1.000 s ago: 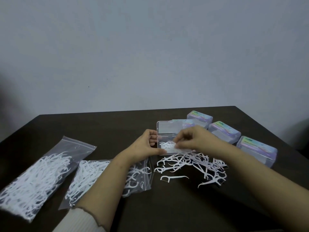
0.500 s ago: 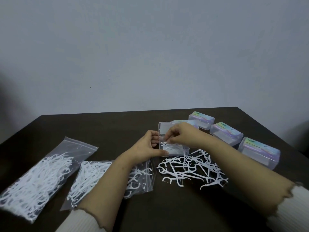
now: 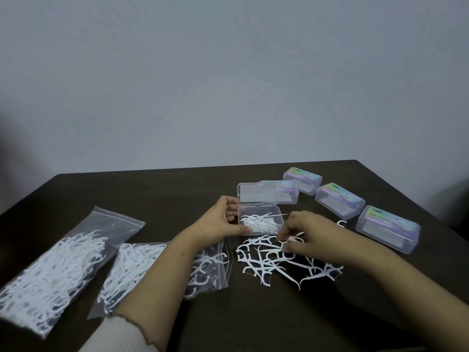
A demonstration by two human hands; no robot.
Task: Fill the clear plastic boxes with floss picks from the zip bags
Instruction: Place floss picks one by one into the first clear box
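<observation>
The open clear plastic box point(image 3: 260, 219), its hinged lid standing up behind it on the dark brown table point(image 3: 157, 194), serves as the landmark: a few thin white plastic floss picks point(image 3: 257, 221) already lie in its tray, one handle poking over the right wall. The left hand point(image 3: 220, 223) steadies the box from its left side, thumb along the near wall and fingers curled at the hinge corner. Just in front and to the right of the box, the right hand point(image 3: 308, 237) has its fingertips together, pinching one pick from the far edge of the loose white pile of picks point(image 3: 281, 262) scattered on the table. These picks look very light, stiff but springy, with hooked heads that probably snag on one another, so lifting by the straight handle should free one more cleanly than pulling at the bow. The box itself seems light enough to skid, hence the bracing hand. Left of the box lie two clear zip bags: the nearer zip bag point(image 3: 142, 270) partly under the left forearm, the farther zip bag point(image 3: 55, 268) beyond it, both soft and slippery, best gripped at the seal. Behind and right of the box stand four closed clear boxes with coloured labels point(image 3: 338, 200).
</observation>
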